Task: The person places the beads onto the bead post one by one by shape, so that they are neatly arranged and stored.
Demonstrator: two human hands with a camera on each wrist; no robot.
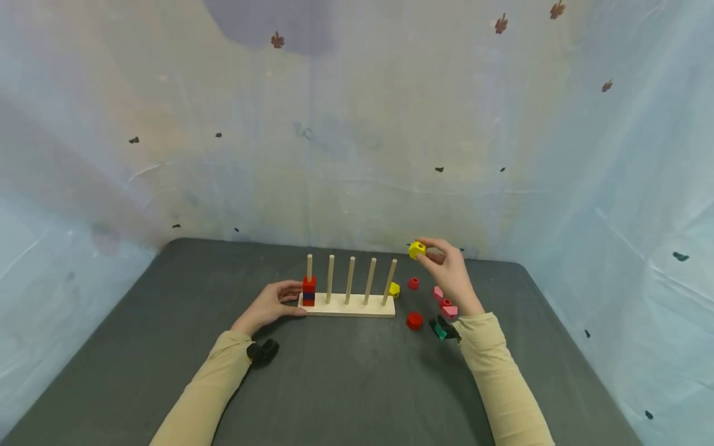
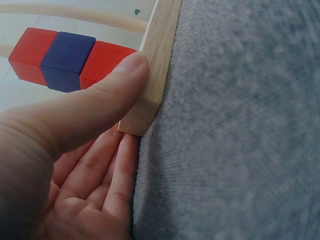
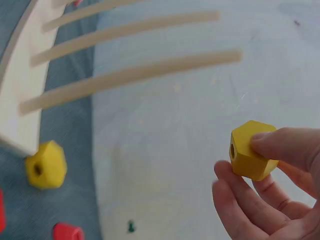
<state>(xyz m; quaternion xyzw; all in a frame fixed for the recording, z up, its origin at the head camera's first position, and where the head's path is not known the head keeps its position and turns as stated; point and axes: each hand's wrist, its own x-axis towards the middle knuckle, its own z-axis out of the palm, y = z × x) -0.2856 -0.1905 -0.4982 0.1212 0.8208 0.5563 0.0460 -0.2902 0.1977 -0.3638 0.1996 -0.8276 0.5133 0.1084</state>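
My right hand (image 1: 450, 271) pinches a yellow hexagonal bead (image 3: 252, 150) between thumb and fingers, raised above the table to the right of the pegs. A hole shows in the bead's side. At the left end of a wooden peg board (image 1: 351, 308), my left hand (image 1: 275, 302) grips the base, thumb at the front and fingers behind. Several upright pegs stand in a row on this board. Stacked on the leftmost peg are red, blue and red square blocks (image 2: 67, 61); the other pegs are bare.
Another yellow hexagonal bead (image 3: 46, 166) lies by the board's right end. To the right are a red bead (image 1: 414, 321), a small red bead (image 1: 413, 283), pink pieces (image 1: 449, 312) and another red bead (image 1: 445, 303). A pale sheet (image 1: 357, 124) hangs behind the dark table (image 1: 346, 384).
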